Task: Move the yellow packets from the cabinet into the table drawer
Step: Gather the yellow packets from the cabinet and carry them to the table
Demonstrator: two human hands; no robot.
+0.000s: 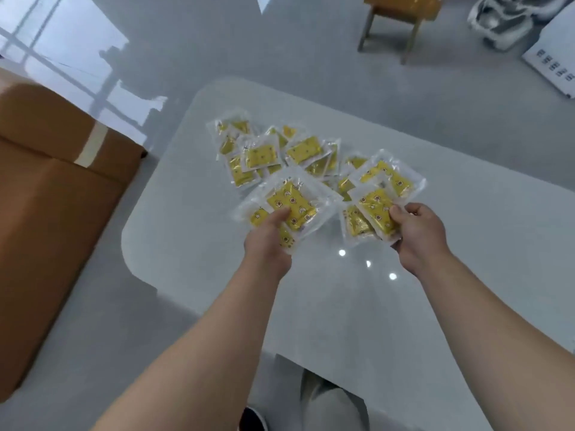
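Grey, glossy floor lies all round a white table [342, 306] with rounded corners, seen from above. At the table's near edge, a pale trouser leg [329, 405] and a dark shoe [253, 418] show below the tabletop. Two bare forearms reach out over the table's near half.

The left hand [267, 244] grips a fan of packets [292, 203]. Its thumb is curled on top of a yellow one printed with small dark figures, and its fingers are hidden beneath. This fan sits over the table's middle, toward its left side. The right hand [417, 234] grips a second bunch [373, 209] by its near corner, thumb on top, over the table's middle toward its right side. Whether either held lot touches the tabletop cannot be told.

Just past both hands, on the table's far half, the rest of the yellow packets [280, 154] lie in a loose, overlapping heap. Each is a clear pouch with a yellow pad inside.

Left of the table stands a large brown cardboard box [56, 188], sealed with a pale strip of tape. Beyond the table's far edge, well apart from it, stands a wooden stool [401, 14] with a yellow top. Past the table's far-right corner lie white moulded shapes [504, 17] and a white box [557, 48] with dark print.
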